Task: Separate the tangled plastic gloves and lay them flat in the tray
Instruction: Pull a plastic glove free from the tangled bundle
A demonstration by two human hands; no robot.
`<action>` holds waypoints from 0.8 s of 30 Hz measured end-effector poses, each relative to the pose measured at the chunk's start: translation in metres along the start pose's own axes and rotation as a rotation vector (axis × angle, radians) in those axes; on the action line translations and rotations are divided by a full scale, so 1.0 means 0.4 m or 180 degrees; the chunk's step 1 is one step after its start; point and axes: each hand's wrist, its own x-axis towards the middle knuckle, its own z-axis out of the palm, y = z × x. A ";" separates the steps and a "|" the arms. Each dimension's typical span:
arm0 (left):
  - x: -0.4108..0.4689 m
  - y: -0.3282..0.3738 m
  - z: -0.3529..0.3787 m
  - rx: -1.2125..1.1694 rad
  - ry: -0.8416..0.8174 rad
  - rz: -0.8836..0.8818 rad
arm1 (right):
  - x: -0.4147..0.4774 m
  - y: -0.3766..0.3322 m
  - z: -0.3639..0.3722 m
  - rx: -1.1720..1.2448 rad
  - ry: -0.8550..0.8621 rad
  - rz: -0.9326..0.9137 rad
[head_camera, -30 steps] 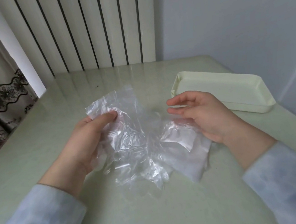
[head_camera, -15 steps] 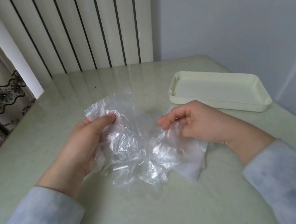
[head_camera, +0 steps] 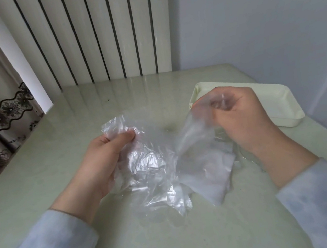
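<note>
Hanging gloves (head_camera: pixel 154 164) pinched by left hand (head_camera: pixel 104 161) low, right hand (head_camera: pixel 241 118) raised.

Left edge: open table (head_camera: pixel 36 165) surface, free passage.
Right edge: tray (head_camera: pixel 286 120) stands in the way.
Centre: crumpled gloves (head_camera: pixel 149 164) cover the table.

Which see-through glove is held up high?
The smooth glove on the right: the right hand pinches its top edge up in front of the tray. The rest is a crumpled bunch gripped low by the left hand.
</note>
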 end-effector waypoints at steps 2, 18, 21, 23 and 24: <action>-0.002 -0.004 0.005 0.0051 -0.0040 -0.0011 | -0.002 -0.016 -0.004 0.0715 -0.0295 0.0348; -0.019 -0.026 0.027 0.0303 -0.0947 0.0106 | -0.032 0.014 0.091 -0.0371 -0.0724 0.1403; -0.022 -0.029 0.029 0.0318 -0.0970 0.0095 | -0.028 0.017 0.092 -0.0163 -0.0674 0.1478; -0.022 -0.030 0.030 0.0336 -0.0959 0.0088 | -0.027 0.020 0.087 0.0061 -0.0508 0.1517; -0.022 -0.031 0.030 0.0333 -0.0959 0.0061 | -0.026 0.021 0.084 0.0089 -0.0442 0.1497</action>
